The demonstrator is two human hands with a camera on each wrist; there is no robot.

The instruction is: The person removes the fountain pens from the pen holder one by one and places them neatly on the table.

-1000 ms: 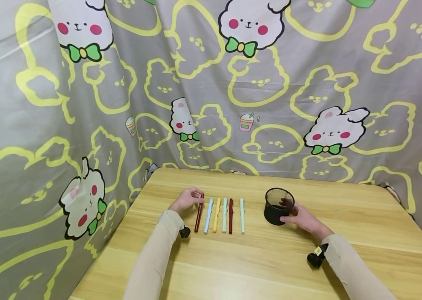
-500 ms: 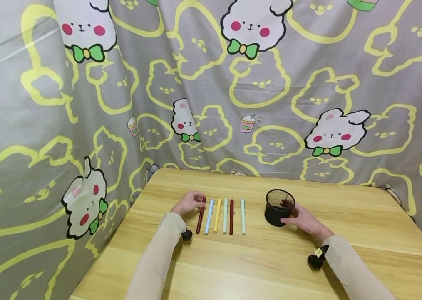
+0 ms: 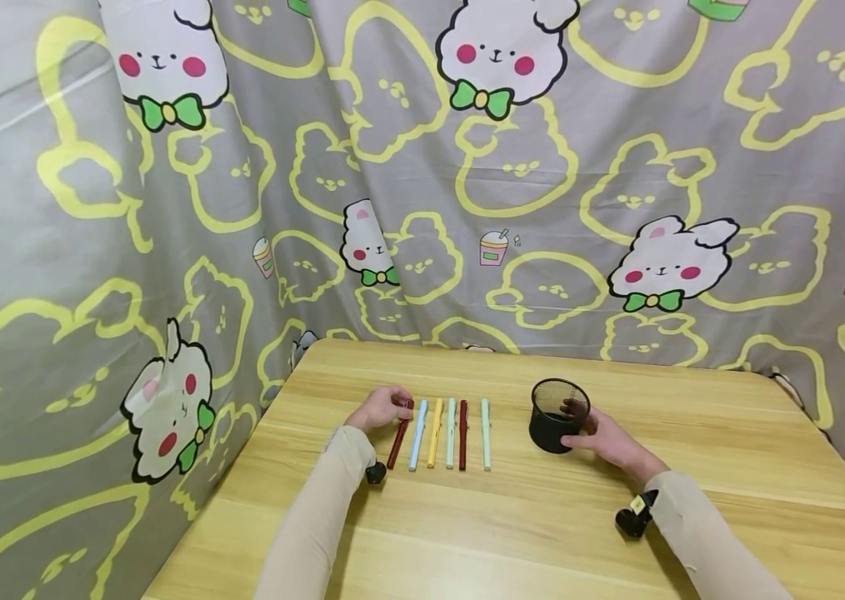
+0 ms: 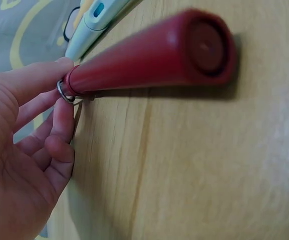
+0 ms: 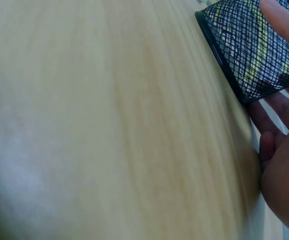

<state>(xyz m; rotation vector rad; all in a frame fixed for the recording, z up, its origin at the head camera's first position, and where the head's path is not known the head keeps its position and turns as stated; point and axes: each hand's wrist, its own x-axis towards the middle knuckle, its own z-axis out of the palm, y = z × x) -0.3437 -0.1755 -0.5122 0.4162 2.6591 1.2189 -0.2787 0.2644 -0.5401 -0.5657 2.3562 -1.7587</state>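
At the left end of a row of pens, my left hand [image 3: 381,408] pinches the far end of a dark red pen [image 3: 397,447] between thumb and fingers. The left wrist view shows the red pen [image 4: 134,55] from its near end, close over the wood, with a metal ring by the fingertips. My right hand [image 3: 608,437] grips a round black mesh pen holder [image 3: 552,432] from its right side, thumb in front. That holder stands upright on the table. In the right wrist view its mesh wall [image 5: 254,50] lies between my thumb and fingers.
To the right of the held pen lie a light blue pen [image 3: 418,437], a yellow pen [image 3: 434,435], a pale green pen [image 3: 451,435], another dark red pen [image 3: 463,437] and a second pale green pen [image 3: 486,437]. A patterned curtain [image 3: 407,183] hangs behind the wooden table [image 3: 512,533].
The dark red pen slants more now, its near end swung slightly left while my left hand keeps hold of its far end. The right hand and pen holder stay in place.
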